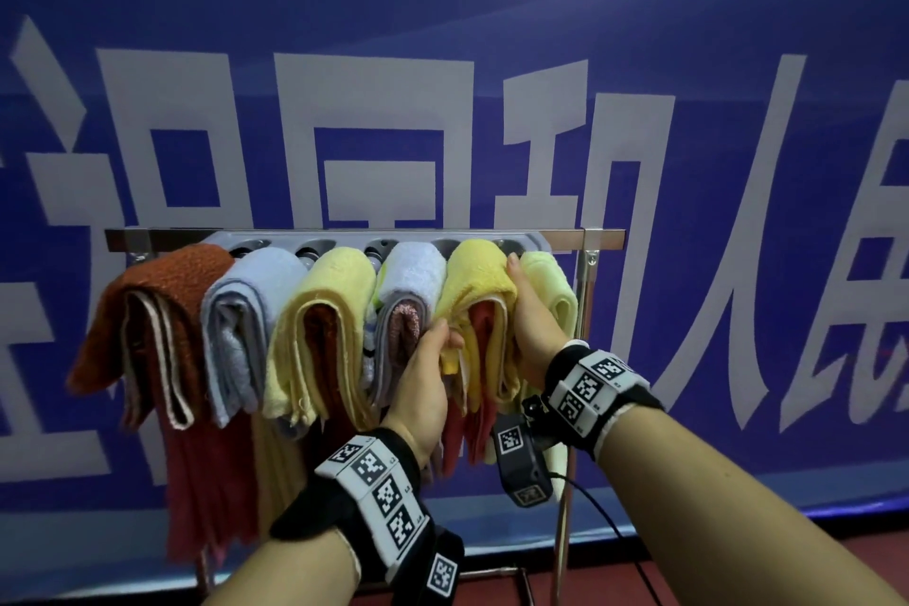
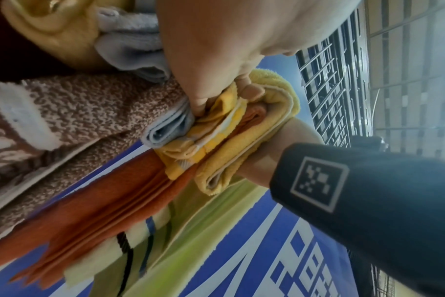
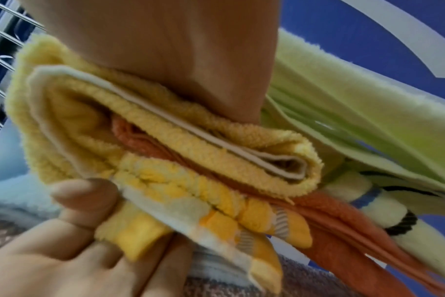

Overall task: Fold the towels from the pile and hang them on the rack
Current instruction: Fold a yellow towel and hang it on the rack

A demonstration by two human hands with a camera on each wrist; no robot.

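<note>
**Head view.** Right of centre, the yellow towel [image 1: 474, 278] hangs folded over the rack [image 1: 128, 239], fifth from the left in a row of draped towels. The right hand [image 1: 529, 317] lies flat against its right face with fingers straight. The left hand [image 1: 425, 376] pinches the hanging layers on its left.

**Left wrist view.** At centre, the left grip closes on a checked yellow towel [image 2: 211, 130] tucked under the plush yellow one.

**Right wrist view.** At upper centre, the right palm presses the fold. At lower left, the left fingers [image 3: 84, 193] pinch the checked edge.

The step in hand appears to be settling a hung towel. The next move calls for evening the layers, then letting go without dragging them off the rack.
</note>
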